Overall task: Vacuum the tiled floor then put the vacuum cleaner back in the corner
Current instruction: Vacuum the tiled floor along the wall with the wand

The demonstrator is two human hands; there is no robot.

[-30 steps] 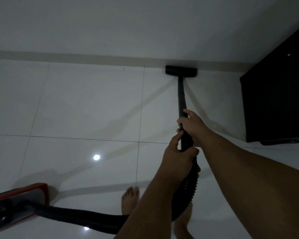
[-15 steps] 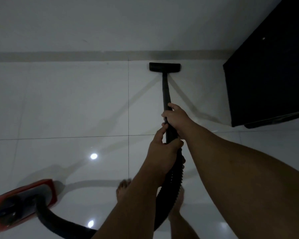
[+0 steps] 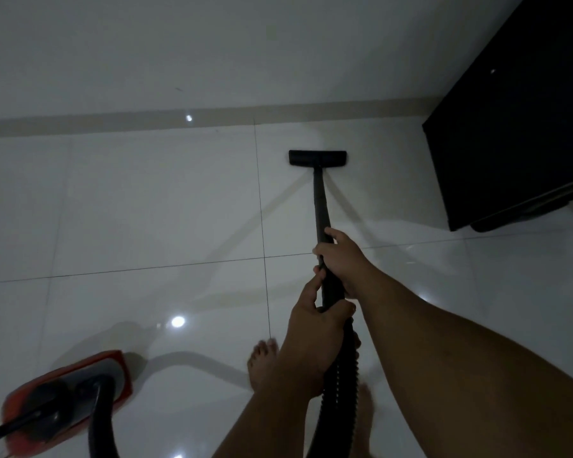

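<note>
Mid-vacuuming, both hands, right hand ahead of left hand, grip the wand, its floor head short of the skirting; likely next, another stroke.

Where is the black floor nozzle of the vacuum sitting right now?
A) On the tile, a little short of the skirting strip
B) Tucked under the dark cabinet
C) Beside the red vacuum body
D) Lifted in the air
A: the floor nozzle lies flat on the pale tile, with bare floor between it and the skirting strip, left of the dark cabinet.
</note>
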